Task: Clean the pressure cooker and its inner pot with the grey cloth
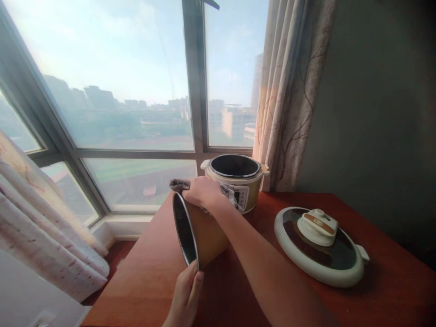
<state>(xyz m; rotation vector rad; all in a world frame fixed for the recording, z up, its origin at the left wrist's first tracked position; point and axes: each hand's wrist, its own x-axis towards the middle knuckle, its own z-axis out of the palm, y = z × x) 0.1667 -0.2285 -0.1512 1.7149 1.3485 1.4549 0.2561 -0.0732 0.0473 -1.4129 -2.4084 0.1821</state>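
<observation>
My left hand pinches the near rim of a gold-coloured inner pot, thumb outside and fingers toward the inside. The pot lies tilted on its side above the table, its dark mouth facing left. At the pot's upper side, my right hand is closed on a grey cloth, pressing it against the outer wall near the rim. More of the cloth shows beyond the wrist. Behind the hands stands the cooker body, cream and gold, open at the top with a dark inside and a front control panel.
A cooker lid with dark glass and a cream rim lies at the right of the reddish wooden table. Windows rise behind the table. Curtains hang at both sides, and a dark wall is at the right.
</observation>
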